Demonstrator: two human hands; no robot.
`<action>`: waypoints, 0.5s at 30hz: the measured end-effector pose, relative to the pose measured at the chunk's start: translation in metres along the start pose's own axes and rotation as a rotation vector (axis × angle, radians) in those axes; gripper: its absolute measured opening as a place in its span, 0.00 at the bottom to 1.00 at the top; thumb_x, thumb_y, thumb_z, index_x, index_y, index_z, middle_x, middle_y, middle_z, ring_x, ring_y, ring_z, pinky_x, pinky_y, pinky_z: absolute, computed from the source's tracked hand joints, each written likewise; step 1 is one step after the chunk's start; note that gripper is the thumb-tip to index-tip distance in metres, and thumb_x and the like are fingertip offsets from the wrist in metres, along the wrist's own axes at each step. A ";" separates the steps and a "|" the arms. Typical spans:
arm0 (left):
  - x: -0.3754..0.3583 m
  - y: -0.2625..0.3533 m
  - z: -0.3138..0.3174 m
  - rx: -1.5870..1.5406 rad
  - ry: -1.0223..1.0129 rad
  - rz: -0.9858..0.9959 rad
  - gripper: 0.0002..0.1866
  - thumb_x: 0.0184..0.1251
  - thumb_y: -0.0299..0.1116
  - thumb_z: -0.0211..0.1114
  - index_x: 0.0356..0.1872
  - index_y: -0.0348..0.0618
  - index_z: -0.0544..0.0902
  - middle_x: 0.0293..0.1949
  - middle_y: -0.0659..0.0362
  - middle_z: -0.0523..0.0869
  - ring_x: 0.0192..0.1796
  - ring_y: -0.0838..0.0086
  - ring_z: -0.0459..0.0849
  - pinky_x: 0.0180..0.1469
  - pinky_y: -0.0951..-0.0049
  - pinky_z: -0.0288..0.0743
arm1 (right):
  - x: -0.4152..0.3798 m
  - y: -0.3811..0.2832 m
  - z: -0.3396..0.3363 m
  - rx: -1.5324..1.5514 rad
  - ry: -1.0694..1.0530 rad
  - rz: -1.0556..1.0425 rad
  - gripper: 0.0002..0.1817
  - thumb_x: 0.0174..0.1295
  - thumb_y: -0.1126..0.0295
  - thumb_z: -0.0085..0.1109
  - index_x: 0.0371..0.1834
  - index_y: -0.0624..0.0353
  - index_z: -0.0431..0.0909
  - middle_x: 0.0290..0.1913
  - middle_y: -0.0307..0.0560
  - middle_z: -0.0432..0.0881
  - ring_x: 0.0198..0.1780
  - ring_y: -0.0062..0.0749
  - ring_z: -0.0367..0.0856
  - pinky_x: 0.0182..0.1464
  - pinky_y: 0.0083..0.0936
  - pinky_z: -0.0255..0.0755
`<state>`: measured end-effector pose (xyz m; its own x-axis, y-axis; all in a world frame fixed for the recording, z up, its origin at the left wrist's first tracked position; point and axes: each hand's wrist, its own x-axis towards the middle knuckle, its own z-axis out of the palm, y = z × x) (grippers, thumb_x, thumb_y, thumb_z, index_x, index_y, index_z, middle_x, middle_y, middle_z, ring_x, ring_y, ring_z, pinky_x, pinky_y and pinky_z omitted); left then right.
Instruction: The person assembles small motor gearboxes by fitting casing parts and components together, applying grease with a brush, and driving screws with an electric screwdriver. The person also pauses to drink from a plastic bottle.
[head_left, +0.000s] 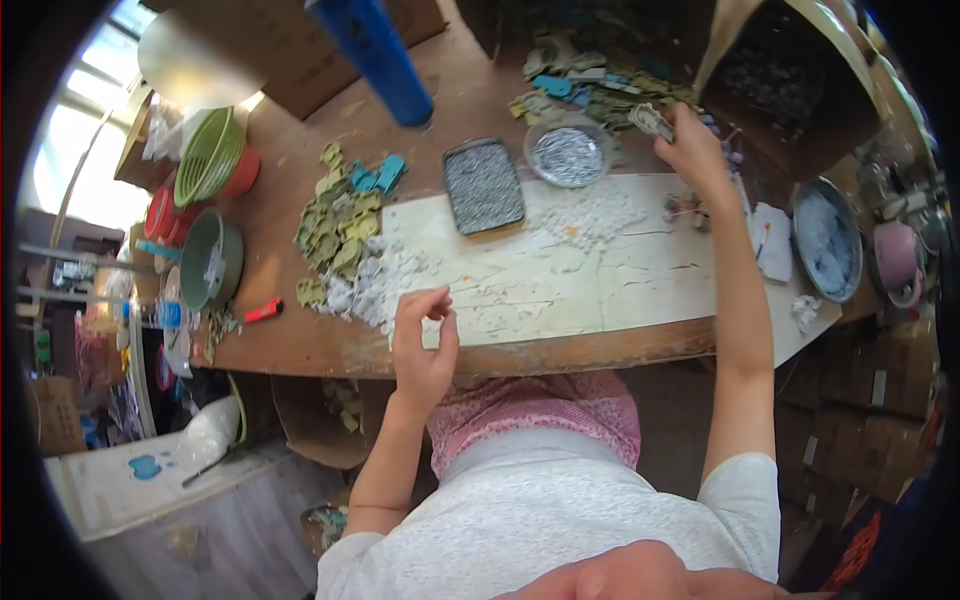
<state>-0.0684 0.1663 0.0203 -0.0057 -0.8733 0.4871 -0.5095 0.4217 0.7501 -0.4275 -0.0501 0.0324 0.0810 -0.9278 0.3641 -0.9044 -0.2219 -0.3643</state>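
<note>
The person is sitting at a wooden workbench (300, 345) with a pale work board (560, 270) lying across its middle. The right hand (692, 148) is reaching far out to the back of the bench, where a heap of green and blue moulded pieces (590, 85) is lying; its fingers are closing around one grey-green piece (652, 121) at the near edge of that heap, so the piece is sitting in the fingertips, lifted just beside the pile. The left hand (422, 340) is hovering over the near edge of the board, close to the body, with thumb and forefinger pinched together in a narrow ring; whether anything small is sitting between them cannot be told. The two hands are well apart, the held piece lying at the far right and the left hand at the near left.

Between them, a rectangular metal tray (483, 185) and a round clear dish (567, 154), both filled with fine grey bits, are resting at the board's far edge. A second heap of green pieces (338, 225) is lying left of the board, near the left hand, with white crumbs (375, 285) spreading beside it. Green bowls (210, 258) are standing at the bench's left end.
</note>
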 end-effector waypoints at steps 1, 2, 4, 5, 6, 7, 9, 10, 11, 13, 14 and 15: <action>-0.002 -0.006 -0.007 -0.021 -0.001 -0.055 0.21 0.60 0.13 0.59 0.55 0.36 0.75 0.43 0.54 0.79 0.41 0.72 0.78 0.46 0.74 0.74 | -0.014 -0.026 -0.016 0.187 -0.124 0.027 0.15 0.55 0.73 0.62 0.45 0.62 0.71 0.37 0.54 0.80 0.39 0.48 0.81 0.42 0.36 0.73; -0.004 -0.013 -0.012 -0.047 -0.003 -0.106 0.19 0.64 0.14 0.58 0.56 0.35 0.74 0.45 0.56 0.77 0.43 0.75 0.78 0.49 0.75 0.74 | -0.033 -0.046 -0.021 0.335 -0.182 -0.099 0.16 0.53 0.74 0.63 0.44 0.62 0.72 0.37 0.53 0.80 0.40 0.45 0.80 0.43 0.35 0.73; 0.000 -0.021 -0.014 -0.055 0.014 -0.156 0.19 0.66 0.15 0.57 0.57 0.35 0.73 0.45 0.57 0.77 0.44 0.76 0.77 0.51 0.75 0.74 | -0.069 -0.083 -0.018 0.488 -0.292 -0.291 0.16 0.51 0.76 0.64 0.43 0.61 0.72 0.38 0.50 0.79 0.41 0.43 0.79 0.44 0.35 0.72; 0.003 -0.022 -0.011 -0.112 0.059 -0.187 0.18 0.64 0.15 0.58 0.56 0.36 0.75 0.43 0.56 0.78 0.41 0.75 0.78 0.48 0.75 0.74 | -0.085 -0.100 -0.008 0.494 -0.346 -0.359 0.16 0.50 0.76 0.64 0.43 0.60 0.73 0.39 0.49 0.79 0.42 0.43 0.78 0.45 0.35 0.72; 0.007 -0.022 -0.009 -0.171 0.103 -0.218 0.18 0.62 0.15 0.59 0.54 0.36 0.77 0.40 0.56 0.79 0.38 0.73 0.78 0.44 0.75 0.73 | -0.095 -0.113 0.002 0.429 -0.381 -0.453 0.16 0.49 0.76 0.65 0.41 0.60 0.73 0.38 0.49 0.78 0.42 0.46 0.77 0.47 0.37 0.71; 0.010 -0.022 -0.008 -0.150 0.086 -0.171 0.19 0.62 0.15 0.59 0.54 0.37 0.76 0.40 0.56 0.80 0.39 0.73 0.78 0.45 0.75 0.73 | -0.105 -0.123 0.011 0.334 -0.423 -0.480 0.16 0.48 0.75 0.66 0.41 0.59 0.73 0.40 0.48 0.77 0.46 0.47 0.76 0.50 0.38 0.69; 0.015 -0.020 -0.007 -0.117 0.058 -0.128 0.19 0.62 0.15 0.59 0.55 0.37 0.76 0.40 0.56 0.80 0.39 0.73 0.78 0.45 0.75 0.73 | -0.118 -0.129 0.028 0.278 -0.399 -0.496 0.17 0.48 0.75 0.66 0.41 0.58 0.73 0.41 0.48 0.77 0.47 0.46 0.75 0.50 0.38 0.69; 0.016 -0.018 -0.008 -0.080 0.028 -0.077 0.19 0.62 0.15 0.59 0.55 0.38 0.76 0.39 0.56 0.80 0.39 0.73 0.79 0.45 0.75 0.73 | -0.121 -0.131 0.034 0.225 -0.367 -0.514 0.17 0.48 0.74 0.66 0.41 0.58 0.73 0.43 0.48 0.76 0.49 0.46 0.74 0.50 0.38 0.69; 0.015 -0.018 -0.009 -0.089 0.020 -0.090 0.20 0.61 0.14 0.60 0.55 0.38 0.77 0.39 0.56 0.81 0.39 0.73 0.79 0.45 0.75 0.73 | -0.122 -0.130 0.035 0.267 -0.316 -0.524 0.18 0.47 0.75 0.67 0.42 0.58 0.73 0.45 0.47 0.74 0.51 0.46 0.73 0.51 0.38 0.68; 0.013 -0.020 -0.012 -0.075 -0.013 -0.106 0.20 0.60 0.14 0.60 0.54 0.38 0.78 0.40 0.55 0.81 0.39 0.71 0.79 0.45 0.74 0.74 | -0.129 -0.140 0.014 0.255 -0.345 -0.483 0.19 0.47 0.75 0.68 0.42 0.58 0.73 0.46 0.47 0.74 0.50 0.46 0.73 0.52 0.38 0.69; 0.012 -0.022 -0.012 -0.061 -0.052 -0.114 0.20 0.59 0.14 0.61 0.53 0.39 0.78 0.40 0.55 0.82 0.39 0.70 0.80 0.45 0.73 0.74 | -0.135 -0.144 0.006 0.244 -0.367 -0.438 0.20 0.46 0.76 0.68 0.43 0.58 0.73 0.46 0.48 0.74 0.50 0.46 0.73 0.52 0.39 0.69; 0.013 -0.023 -0.010 -0.068 -0.051 -0.118 0.20 0.59 0.14 0.61 0.53 0.39 0.78 0.40 0.55 0.82 0.39 0.70 0.80 0.45 0.73 0.74 | -0.142 -0.146 0.005 0.239 -0.373 -0.437 0.20 0.46 0.76 0.68 0.43 0.58 0.73 0.46 0.48 0.74 0.50 0.46 0.73 0.52 0.39 0.69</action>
<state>-0.0479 0.1478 0.0142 0.0064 -0.9283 0.3718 -0.4499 0.3294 0.8301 -0.3053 0.1128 0.0292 0.6021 -0.7690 0.2148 -0.6398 -0.6256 -0.4464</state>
